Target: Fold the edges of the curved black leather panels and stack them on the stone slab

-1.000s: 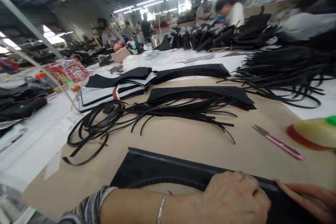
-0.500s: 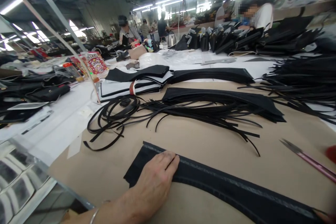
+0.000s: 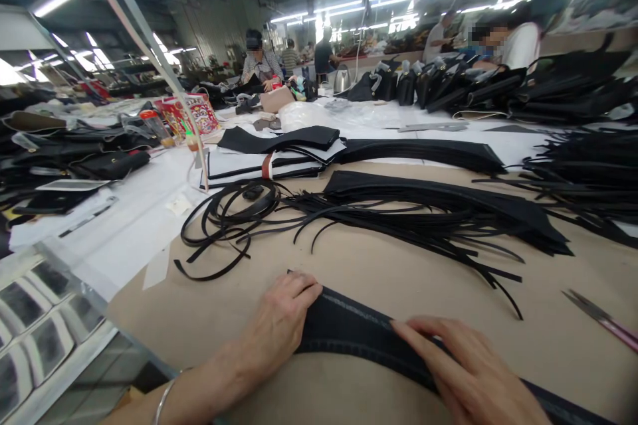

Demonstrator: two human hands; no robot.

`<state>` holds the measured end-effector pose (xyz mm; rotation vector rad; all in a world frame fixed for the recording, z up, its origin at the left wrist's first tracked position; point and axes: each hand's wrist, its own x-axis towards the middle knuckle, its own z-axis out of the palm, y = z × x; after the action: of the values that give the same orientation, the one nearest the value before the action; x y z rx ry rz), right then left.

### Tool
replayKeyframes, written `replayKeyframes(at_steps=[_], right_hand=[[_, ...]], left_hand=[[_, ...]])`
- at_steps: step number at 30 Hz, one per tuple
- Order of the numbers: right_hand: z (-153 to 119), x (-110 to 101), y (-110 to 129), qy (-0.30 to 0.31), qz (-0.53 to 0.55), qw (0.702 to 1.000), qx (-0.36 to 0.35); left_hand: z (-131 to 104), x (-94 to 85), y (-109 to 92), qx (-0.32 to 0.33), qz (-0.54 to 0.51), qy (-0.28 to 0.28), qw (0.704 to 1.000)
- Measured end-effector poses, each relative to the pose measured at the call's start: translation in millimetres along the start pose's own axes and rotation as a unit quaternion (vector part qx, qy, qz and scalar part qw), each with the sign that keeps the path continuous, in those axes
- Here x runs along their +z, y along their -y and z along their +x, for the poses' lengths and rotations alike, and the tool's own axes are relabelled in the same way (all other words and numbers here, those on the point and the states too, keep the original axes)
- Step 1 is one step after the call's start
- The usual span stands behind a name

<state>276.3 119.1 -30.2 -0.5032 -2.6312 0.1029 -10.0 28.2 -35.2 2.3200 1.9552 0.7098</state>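
A long, curved black fabric panel lies across the beige board in front of me, with a pale line along its upper edge. My left hand is closed over the panel's left end, fingers pressed together, hiding most of that end. Further along, my right hand rests over the panel with its fingers stretched out, fingertips touching the upper edge. Part of the panel is hidden beneath this hand and shows again at the lower right. Beyond both hands lie loose black strips, some looped at the left.
Scissors lie at the right on the beige board. Stacked black panels sit behind the strips, and a thin pole rises at the left. Black bags and several people are further back.
My right hand has come in from the lower right edge onto the panel. My left hand stays at the panel's left end. The view has shifted slightly left.
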Motion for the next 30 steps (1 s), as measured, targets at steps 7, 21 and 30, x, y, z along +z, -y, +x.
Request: replayKeyframes(at_steps=[7, 21, 30], right_hand=[[69.8, 50.1, 41.2, 0.027, -0.009, 0.999, 0.020], [82.8, 47.8, 39.4, 0.010, -0.039, 0.999, 0.022], [75.4, 47.8, 37.1, -0.021, -0.085, 0.996, -0.033]], left_hand=[[-6.3, -1.9, 8.9, 0.061, 0.073, 0.060, 0.994], [21.7, -24.2, 33.5, -0.156, -0.128, 0.039, 0.979], [31.2, -33.4, 38.2, -0.148, -0.086, 0.103, 0.980]])
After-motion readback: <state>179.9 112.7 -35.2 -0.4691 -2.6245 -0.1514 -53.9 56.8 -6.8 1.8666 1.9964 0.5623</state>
